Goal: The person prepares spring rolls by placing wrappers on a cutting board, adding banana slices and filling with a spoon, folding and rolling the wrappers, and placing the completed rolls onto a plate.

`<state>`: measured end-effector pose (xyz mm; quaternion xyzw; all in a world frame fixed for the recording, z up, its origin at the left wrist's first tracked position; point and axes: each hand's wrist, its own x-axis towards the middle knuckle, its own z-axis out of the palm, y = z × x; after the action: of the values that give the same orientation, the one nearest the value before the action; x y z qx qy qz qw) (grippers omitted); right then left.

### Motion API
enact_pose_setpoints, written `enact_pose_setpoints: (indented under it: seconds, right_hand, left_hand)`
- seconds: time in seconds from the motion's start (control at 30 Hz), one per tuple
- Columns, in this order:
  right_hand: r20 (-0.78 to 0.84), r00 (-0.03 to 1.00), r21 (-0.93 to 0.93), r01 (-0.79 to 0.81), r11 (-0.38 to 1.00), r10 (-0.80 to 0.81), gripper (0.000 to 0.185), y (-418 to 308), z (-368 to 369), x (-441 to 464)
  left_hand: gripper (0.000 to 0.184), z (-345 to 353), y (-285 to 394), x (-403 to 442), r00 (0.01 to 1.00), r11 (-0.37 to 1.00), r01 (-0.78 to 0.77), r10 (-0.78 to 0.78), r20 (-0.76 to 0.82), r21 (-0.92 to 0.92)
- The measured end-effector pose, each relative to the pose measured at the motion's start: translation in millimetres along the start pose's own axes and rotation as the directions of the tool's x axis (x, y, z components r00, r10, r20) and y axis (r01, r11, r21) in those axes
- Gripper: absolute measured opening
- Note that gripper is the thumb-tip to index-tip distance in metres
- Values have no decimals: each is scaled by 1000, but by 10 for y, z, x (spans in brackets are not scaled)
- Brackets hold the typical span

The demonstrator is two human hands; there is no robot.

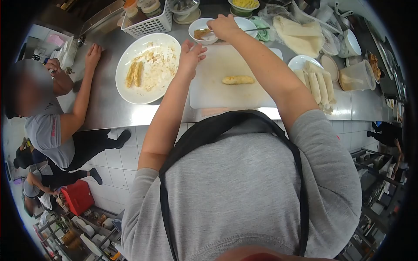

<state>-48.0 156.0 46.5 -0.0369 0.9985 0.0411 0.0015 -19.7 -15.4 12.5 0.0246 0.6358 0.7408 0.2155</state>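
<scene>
My right hand (224, 27) is closed around a thin utensil, apparently a spoon, over a white bowl (194, 28) holding a brown, crumbly filling (202, 34). A dark, thin handle (260, 29) sticks out to the right of that hand; its working end is mostly hidden. My left hand (190, 56) hovers with loosely spread fingers between the bowl and the large plate, holding nothing. Below both hands, one banana piece (237, 80) lies on the white cutting board (209, 99). More banana pieces (134, 74) rest among brown crumbs on the large white plate (124, 93).
Pale wrapper sheets (300, 35) lie on plastic at the back right. Several wrapped rolls (320, 89) sit near the right counter edge, beside a clear container (358, 76). A white basket (148, 26) holds jars. At left, a person's hand (93, 55) rests on the steel counter.
</scene>
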Motion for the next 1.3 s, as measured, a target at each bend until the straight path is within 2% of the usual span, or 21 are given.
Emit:
enact_pose_setpoints:
  seconds: [0.03, 0.1, 0.13, 0.27, 0.33, 0.37, 0.43, 0.53, 0.67, 0.73, 0.77, 0.83, 0.87, 1.0, 1.07, 1.17, 1.2, 1.3]
  right_hand:
    - [-6, 1000, -1, 6, 1000, -6, 23, 9, -7, 33]
    - [-146, 989, 5, -26, 1000, 26, 22, 46, 15, 63]
    - [-182, 983, -50, 9, 999, -18, 21, 74, 31, 85]
    - [-198, 975, -23, 103, 994, -106, 19, 147, 68, 42]
    - [-53, 988, 188, 155, 970, -148, 16, 157, 4, -45]
    - [-50, 987, 192, 158, 969, -151, 16, 180, 32, -48]
    - [49, 997, 375, 42, 926, -65, 15, 254, 134, -29]
    - [38, 999, 466, -2, 885, -17, 17, 336, 263, 40]
    - [-37, 999, 527, 44, 849, -29, 16, 446, 288, -48]
    - [-160, 987, 549, 72, 833, 21, 14, 485, 245, -169]
    - [-156, 987, 548, 67, 834, 23, 14, 518, 229, -253]
    - [-227, 973, 594, 113, 797, 32, 15, 516, 42, -558]
    - [-189, 980, 619, 72, 782, 59, 14, 502, -50, -741]
    - [-210, 977, 582, 103, 807, 27, 11, 485, -17, -1395]
    - [-98, 991, 592, -19, 806, 95, 8, 390, -54, -1675]
    - [-98, 991, 517, -32, 856, 96, 5, 229, 4, -1878]
    - [-162, 985, 406, 13, 914, 58, 8, 174, -3, -1926]
    - [-222, 972, 362, 10, 932, 76, 7, 137, 52, -1981]
  left_hand:
    - [74, -17, -18, 56, 1000, 1000, -7, 7, -5, 0]
    - [70, -4, -41, 137, 1000, 1000, 12, -12, 7, 19]
    - [68, 9, -39, 159, 1000, 999, 20, -20, 6, 25]
    - [66, 4, -37, 206, 996, 1000, 14, -13, 92, -5]
    - [65, 4, -53, 207, 998, 999, 17, -14, 68, -42]
    - [65, 17, -65, 208, 998, 999, 21, -19, 64, -41]
    - [60, 62, -66, 199, 1000, 994, 9, -12, -21, -111]
    - [64, 73, -48, 163, 1000, 997, -1, 0, -9, -82]
    - [71, 40, -65, 19, 1000, 1000, 7, -6, 7, -29]
    - [67, 31, -83, -128, 999, 992, -50, 51, -6, 116]
    - [67, -2, -164, -191, 999, 992, -46, 47, -3, 115]
    - [64, -101, -389, -328, 929, 881, -368, 363, 74, 298]
    - [55, -114, -414, -428, 900, 841, -429, 430, 74, 329]
    - [53, -231, -674, -552, 857, 773, -504, 504, 111, 385]
    - [51, -205, -659, -572, 854, 778, -506, 514, 87, 372]
    - [52, -205, -645, -562, 852, 761, -511, 509, 120, 400]
    - [52, -195, -634, -572, 853, 761, -512, 506, 128, 398]
    - [50, -173, -626, -590, 838, 743, -538, 525, 152, 399]
